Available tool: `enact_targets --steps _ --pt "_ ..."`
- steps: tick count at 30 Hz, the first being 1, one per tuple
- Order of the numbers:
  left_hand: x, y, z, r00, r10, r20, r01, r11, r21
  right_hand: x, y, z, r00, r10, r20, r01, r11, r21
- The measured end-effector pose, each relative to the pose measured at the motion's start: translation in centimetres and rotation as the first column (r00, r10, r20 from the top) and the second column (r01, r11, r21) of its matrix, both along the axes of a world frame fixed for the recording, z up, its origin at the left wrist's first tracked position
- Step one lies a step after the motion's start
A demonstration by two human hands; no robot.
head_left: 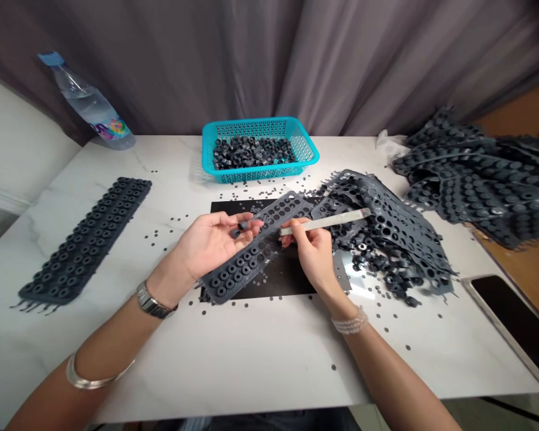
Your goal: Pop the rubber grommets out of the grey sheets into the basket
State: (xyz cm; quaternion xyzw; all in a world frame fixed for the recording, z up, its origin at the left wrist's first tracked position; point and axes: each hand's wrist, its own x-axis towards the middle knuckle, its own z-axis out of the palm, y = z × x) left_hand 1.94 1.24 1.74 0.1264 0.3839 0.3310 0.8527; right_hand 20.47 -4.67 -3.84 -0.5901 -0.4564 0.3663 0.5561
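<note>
The person's left hand (220,242), near the centre of the frame, is turned palm up with its fingers loosely curled, holding a couple of small dark rubber bushings (242,226) at the fingers. The right hand (313,248), just right of centre, grips a slim pale-handled tool (335,221), its fingers closed around the lower-left end while the other end points to the right. Between and beneath the hands a grey moulded rubber sheet (233,276) slants from lower left to upper right; ring-topped studs fill its lower-left rows, and open holes show farther up. It lies over a black mat (296,281) on the white marbled table (215,371)

At the left of the frame rests another moulded sheet (87,242), covered in studs. A turquoise basket (313,155) at upper centre holds many loose bushings. Right of centre, perforated sheets (388,206) are piled above and beside a heap of bushings (393,269), and small dark discs (333,367) are scattered over the tabletop. More dark sheets (471,179) are bunched at upper right, a phone (516,323) lies at lower right, and a water bottle (92,108) stands at upper left before a grey curtain (251,54)
</note>
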Motion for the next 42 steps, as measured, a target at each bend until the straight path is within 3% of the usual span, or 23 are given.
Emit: enact_targets --steps 5,8,10,12,15,18,21,30,32,34,36,37,38,40,42 --pt "-0.5 0.3 -0.5 0.994 -0.092 -0.064 0.096 0.993 0.067 -0.4 -0.5 0.4 0.98 0.168 0.104 -0.16 0.984 -0.082" --pt "-0.8 0.1 -1.2 0.924 -0.202 -0.325 0.291 0.923 0.252 -0.8 -0.7 0.6 0.95 0.228 0.212 -0.21 0.972 -0.106" --pt "-0.9 -0.4 -1.7 0.773 -0.175 -0.61 0.486 0.781 0.392 -1.1 -0.8 0.6 0.936 0.245 0.253 -0.227 0.969 -0.097" --pt "-0.9 -1.0 -2.0 0.55 -0.006 -0.835 0.673 0.596 0.438 -1.3 -0.7 0.6 0.918 0.258 0.303 -0.242 0.966 -0.089" --pt "-0.5 -1.9 -2.2 0.275 0.263 -0.925 0.836 0.409 0.365 -1.6 -0.7 0.5 0.892 0.25 0.377 -0.238 0.968 -0.08" --pt "0.1 -2.4 -2.2 0.164 0.385 -0.908 0.907 0.303 0.293 -1.8 -0.7 0.4 0.879 0.242 0.41 -0.225 0.97 -0.09" --pt "0.4 -2.7 -2.3 0.114 0.432 -0.895 0.939 0.249 0.239 -1.9 -0.7 0.3 0.866 0.249 0.434 -0.244 0.967 -0.069" --pt "1.4 -3.1 -2.5 0.0 0.478 -0.879 0.98 0.174 0.094 -2.3 -0.8 -0.2 0.79 0.302 0.533 -0.332 0.942 -0.042" --pt "1.6 -3.0 -2.6 0.004 0.49 -0.871 0.98 0.17 0.1 -2.5 -0.9 -0.2 0.77 0.301 0.562 -0.337 0.941 -0.042" --pt "1.5 -2.9 -2.6 0.058 0.462 -0.885 0.974 0.169 0.152 -2.7 -0.9 -0.3 0.763 0.288 0.579 -0.326 0.944 -0.041" --pt "0.9 -2.8 -2.6 0.18 0.378 -0.908 0.943 0.196 0.269 -2.8 -0.9 -0.5 0.766 0.274 0.582 -0.312 0.949 -0.037" --pt "0.5 -2.7 -2.5 0.268 0.32 -0.909 0.904 0.243 0.352 -2.8 -0.9 -0.5 0.771 0.267 0.579 -0.305 0.952 -0.033" --pt "0.1 -2.5 -2.4 0.377 0.259 -0.889 0.833 0.326 0.448 -2.8 -0.8 -0.6 0.778 0.259 0.573 -0.296 0.955 -0.03" --pt "-0.8 -2.0 -2.1 0.642 0.165 -0.749 0.56 0.566 0.605 -2.7 -0.7 -0.6 0.804 0.235 0.546 -0.264 0.964 -0.025" --pt "-1.6 -1.3 -1.6 0.861 0.133 -0.49 0.209 0.786 0.581 -2.5 -0.6 -0.6 0.85 0.21 0.483 -0.224 0.974 -0.03"
